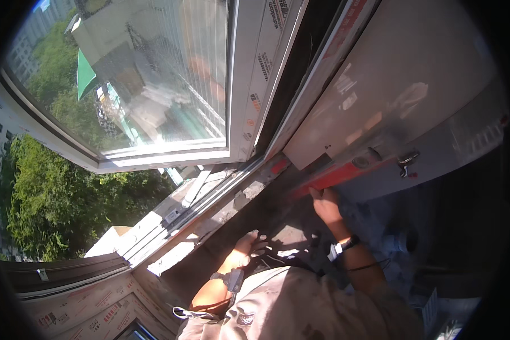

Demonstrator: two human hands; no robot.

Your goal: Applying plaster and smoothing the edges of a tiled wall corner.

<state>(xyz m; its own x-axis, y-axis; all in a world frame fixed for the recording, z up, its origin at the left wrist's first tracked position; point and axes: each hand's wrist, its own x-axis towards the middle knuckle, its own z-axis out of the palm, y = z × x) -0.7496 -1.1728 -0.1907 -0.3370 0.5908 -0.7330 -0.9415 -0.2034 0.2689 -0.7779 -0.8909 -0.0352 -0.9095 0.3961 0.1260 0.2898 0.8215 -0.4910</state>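
Observation:
My right hand [326, 207] is closed on the near end of a long red bar [334, 174], which looks like a spirit level with round fittings along it. The bar slants up to the right beside a pale panel [391, 85], and its far part is blurred. My left hand [249, 245] hovers low in front of my body, below the window sill [232, 207]. Its fingers are apart and nothing shows in them.
An open window sash [241, 113] with printed film on its frame swings outward at the upper left, held by a white stay arm [195, 188]. Trees [68, 209] stand outside, far below the opening. A metal handle [407, 161] lies right of the bar. Deep shadow covers the lower right.

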